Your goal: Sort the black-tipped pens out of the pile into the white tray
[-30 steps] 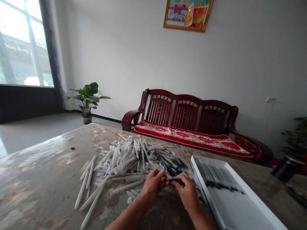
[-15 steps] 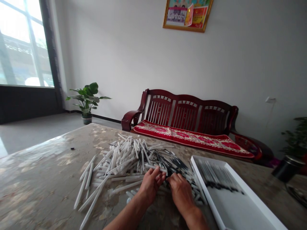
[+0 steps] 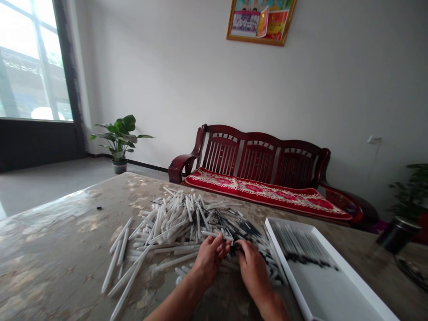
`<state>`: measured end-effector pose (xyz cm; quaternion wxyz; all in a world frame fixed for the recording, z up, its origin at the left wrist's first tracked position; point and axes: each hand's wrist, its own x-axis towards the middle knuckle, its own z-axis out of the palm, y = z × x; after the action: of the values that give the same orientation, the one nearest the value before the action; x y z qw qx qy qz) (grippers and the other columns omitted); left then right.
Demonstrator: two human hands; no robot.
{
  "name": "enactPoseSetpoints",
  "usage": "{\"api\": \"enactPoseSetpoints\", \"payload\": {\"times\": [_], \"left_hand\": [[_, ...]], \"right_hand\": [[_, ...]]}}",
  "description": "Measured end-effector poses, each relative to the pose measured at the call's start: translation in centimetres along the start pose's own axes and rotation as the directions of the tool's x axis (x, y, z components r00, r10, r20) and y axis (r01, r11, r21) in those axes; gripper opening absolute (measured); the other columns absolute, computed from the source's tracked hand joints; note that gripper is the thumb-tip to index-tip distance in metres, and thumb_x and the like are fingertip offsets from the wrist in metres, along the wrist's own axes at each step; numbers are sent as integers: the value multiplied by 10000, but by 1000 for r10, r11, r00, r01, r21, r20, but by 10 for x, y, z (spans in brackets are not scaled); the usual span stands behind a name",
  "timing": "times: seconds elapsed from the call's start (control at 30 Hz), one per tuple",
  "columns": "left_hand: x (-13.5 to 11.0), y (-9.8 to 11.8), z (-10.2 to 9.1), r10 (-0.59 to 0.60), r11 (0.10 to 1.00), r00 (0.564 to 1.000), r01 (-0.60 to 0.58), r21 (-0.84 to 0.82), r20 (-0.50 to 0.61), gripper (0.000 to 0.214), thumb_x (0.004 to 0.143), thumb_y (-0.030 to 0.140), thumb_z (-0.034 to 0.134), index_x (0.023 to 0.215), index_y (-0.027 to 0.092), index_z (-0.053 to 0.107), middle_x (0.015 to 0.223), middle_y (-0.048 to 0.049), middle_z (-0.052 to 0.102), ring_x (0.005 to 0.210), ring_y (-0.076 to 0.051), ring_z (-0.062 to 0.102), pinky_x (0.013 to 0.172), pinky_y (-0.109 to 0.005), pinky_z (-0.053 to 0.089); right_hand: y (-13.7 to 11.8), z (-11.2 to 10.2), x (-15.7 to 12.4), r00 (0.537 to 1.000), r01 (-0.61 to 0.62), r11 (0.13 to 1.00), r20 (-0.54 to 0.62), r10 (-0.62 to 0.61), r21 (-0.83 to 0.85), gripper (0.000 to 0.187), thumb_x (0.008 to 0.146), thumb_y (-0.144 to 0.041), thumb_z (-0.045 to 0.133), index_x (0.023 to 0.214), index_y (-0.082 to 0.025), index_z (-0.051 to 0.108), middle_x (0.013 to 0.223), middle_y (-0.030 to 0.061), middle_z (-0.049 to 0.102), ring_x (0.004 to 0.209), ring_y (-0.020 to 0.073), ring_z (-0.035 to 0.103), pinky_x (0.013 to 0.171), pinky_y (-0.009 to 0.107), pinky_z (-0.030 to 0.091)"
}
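Mostly whitish, slim tube (image 3: 228,237) in left hand (image 3: 209,258).

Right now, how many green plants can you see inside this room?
2. One plant stands in a pot on the floor at left; another plant is at the right edge, above the black cylinder, partly cut off. More may be hidden.

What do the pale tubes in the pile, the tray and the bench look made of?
Pale tubes: likely plastic; they look milky and slightly translucent.
Tray: cardboard or plastic, smooth and white; its plain look fits both.
Bench: probably varnished wood, judging by its glossy, dark-red slatted back.
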<state>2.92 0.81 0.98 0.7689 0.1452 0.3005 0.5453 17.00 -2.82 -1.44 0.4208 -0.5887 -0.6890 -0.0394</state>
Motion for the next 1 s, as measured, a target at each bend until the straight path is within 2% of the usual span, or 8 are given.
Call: {"api": "enactPoseSetpoints", "payload": {"times": [0.07, 0.17, 0.27, 0.33, 0.47, 0.73, 0.87, 1.0], "left_hand": [[0, 0, 0, -5, 1000, 1000, 5, -3, 4, 135, 809, 87, 691, 759, 134, 575, 654, -39, 691, 593, -129, 709, 588, -186, 593], [0, -1, 1, -10, 1000, 1000, 10, -3, -9, 135, 806, 65, 686, 758, 132, 579, 667, -46, 702, 597, -128, 711, 587, -186, 596], [-1, -3, 2, -12, 1000, 1000, 12, -4, -21, 135, 804, 42, 678, 757, 129, 586, 682, -56, 709, 603, -132, 713, 587, -192, 599], [-1, -4, 1, -10, 1000, 1000, 10, -4, -15, 132, 805, 31, 670, 763, 128, 591, 694, -59, 713, 617, -137, 717, 599, -201, 603], [-3, -6, 1, -7, 1000, 1000, 7, 4, 4, 130, 808, 20, 660, 767, 128, 601, 714, -59, 721, 633, -137, 720, 623, -206, 604], [-5, -8, 2, 11, 999, 1000, -12, 35, 25, 169, 728, 25, 746, 731, 132, 616, 692, -36, 721, 623, -126, 706, 623, -205, 596], [-4, -11, -2, 59, 997, 997, -62, 51, 56, 264, 609, 118, 857, 734, 138, 625, 692, -31, 731, 638, -143, 707, 621, -222, 592], [-3, -14, -4, 109, 990, 992, -115, 86, 68, 388, 488, 246, 920, 728, 147, 631, 669, -20, 731, 629, -157, 704, 601, -234, 581]], "right_hand": [[2, 2, 1, 993, -91, 967, -51, 106, 238, 218, 868, -232, 502, 980, -230, 689, 954, 60, 737, 887, 218, 688, 789, 322, 536], [2, 3, 2, 941, -283, 798, -5, 338, 533, 248, 833, -400, 582, 926, -198, 692, 856, 69, 750, 736, 223, 704, 615, 304, 560], [-1, 2, 3, 873, -393, 614, 69, 483, 684, 329, 771, -476, 647, 921, -185, 683, 843, 78, 753, 698, 232, 705, 523, 289, 541], [-4, 1, 4, 856, -403, 584, 66, 512, 705, 346, 731, -480, 686, 907, -182, 692, 835, 72, 751, 694, 225, 695, 517, 276, 527], [-9, -2, 6, 863, -384, 623, 26, 505, 682, 332, 686, -464, 724, 855, -178, 719, 766, 48, 742, 622, 189, 647, 501, 253, 484], [-6, 1, 6, 871, -389, 636, 41, 490, 666, 322, 681, -464, 717, 838, -183, 729, 807, 68, 757, 740, 235, 689, 651, 318, 540], [-1, 4, 3, 894, -356, 718, -7, 448, 598, 310, 727, -468, 673, 841, -184, 722, 832, 80, 759, 784, 244, 699, 730, 336, 547], [2, 3, -1, 935, -296, 847, -49, 352, 442, 255, 814, -431, 600, 862, -200, 696, 846, 72, 748, 802, 228, 691, 740, 309, 529]]}}
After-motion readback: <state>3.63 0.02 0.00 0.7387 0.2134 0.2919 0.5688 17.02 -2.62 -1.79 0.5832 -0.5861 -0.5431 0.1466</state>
